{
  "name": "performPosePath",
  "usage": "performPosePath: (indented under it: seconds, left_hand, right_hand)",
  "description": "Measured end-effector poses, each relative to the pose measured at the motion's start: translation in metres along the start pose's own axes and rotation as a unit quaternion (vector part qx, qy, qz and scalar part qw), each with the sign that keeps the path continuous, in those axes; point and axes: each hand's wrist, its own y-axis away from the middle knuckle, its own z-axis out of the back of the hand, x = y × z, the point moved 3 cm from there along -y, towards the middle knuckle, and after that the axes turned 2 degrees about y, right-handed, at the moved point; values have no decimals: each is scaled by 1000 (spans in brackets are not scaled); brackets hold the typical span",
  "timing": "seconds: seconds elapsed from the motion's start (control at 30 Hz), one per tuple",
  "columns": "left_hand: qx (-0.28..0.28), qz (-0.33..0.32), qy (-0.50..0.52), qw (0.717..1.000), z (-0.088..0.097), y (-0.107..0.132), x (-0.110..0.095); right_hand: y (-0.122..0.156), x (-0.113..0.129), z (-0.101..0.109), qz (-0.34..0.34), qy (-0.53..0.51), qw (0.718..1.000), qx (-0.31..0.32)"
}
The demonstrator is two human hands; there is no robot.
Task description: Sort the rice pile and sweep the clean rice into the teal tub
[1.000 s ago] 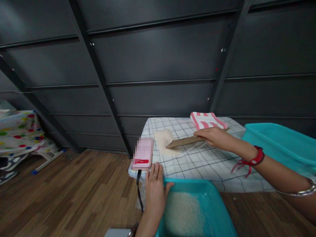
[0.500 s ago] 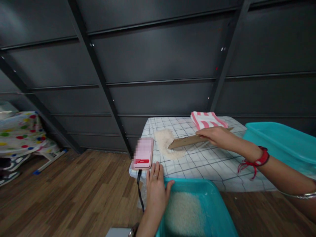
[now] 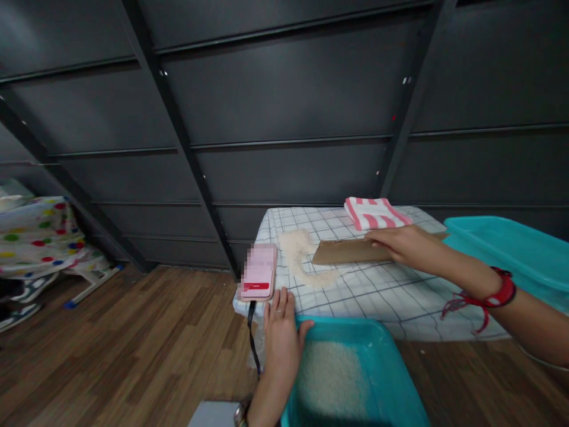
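Observation:
My right hand [image 3: 402,246] grips a long piece of brown cardboard [image 3: 347,251] by its upper edge, tilted over the checked cloth. Its ragged left end stands close to a curved patch of spilled rice [image 3: 296,252] on the cloth. Below, my left hand [image 3: 282,335] rests at the upper left corner of a teal tub [image 3: 382,335], fingers stretched flat onto the table's front edge, thumb on the tub's rim. Rice grains [image 3: 333,376] cover the tub's bottom. The right fingers behind the cardboard are hidden.
A pink phone [image 3: 259,273] lies at the table's left edge, with a black strap [image 3: 252,338] hanging down. A pink-striped folded cloth [image 3: 376,213] sits at the back of the checked tablecloth [image 3: 355,302]. Another teal tub [image 3: 511,249] stands right. A grey panelled wall [image 3: 288,101] rises behind.
My right hand has moved right with the cardboard, which has drawn away from the rice and now shows more of its broad face. My left hand has stayed at the tub's corner.

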Motion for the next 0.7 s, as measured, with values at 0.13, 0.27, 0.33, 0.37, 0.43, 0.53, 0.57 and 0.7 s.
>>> performPosePath:
  seconds: [0.13, 0.27, 0.33, 0.37, 0.43, 0.53, 0.57, 0.7]
  left_hand:
    - [5, 3, 3, 1000, 1, 0, -1]
    - [15, 12, 10, 1000, 3, -1, -2]
    - [18, 16, 14, 1000, 4, -1, -2]
    - [20, 18, 16, 1000, 4, -1, -2]
    - [25, 21, 17, 999, 4, -1, -2]
    - [26, 21, 19, 999, 4, -1, -1]
    - [24, 20, 20, 999, 3, -1, -1]
    - [10, 13, 22, 1000, 2, 0, 0]
  right_hand:
    - [5, 6, 6, 33, -24, 999, 23]
    - [6, 5, 12, 33, -27, 999, 13]
    - [4, 2, 12, 13, -9, 1000, -8]
    - [3, 1, 12, 5, -1, 1000, -14]
    - [2, 2, 10, -1, 9, 1000, -12]
    - [4, 7, 9, 7, 8, 1000, 2]
    - [5, 10, 10, 12, 3, 1000, 4]
    - [11, 14, 16, 28, -18, 999, 5]
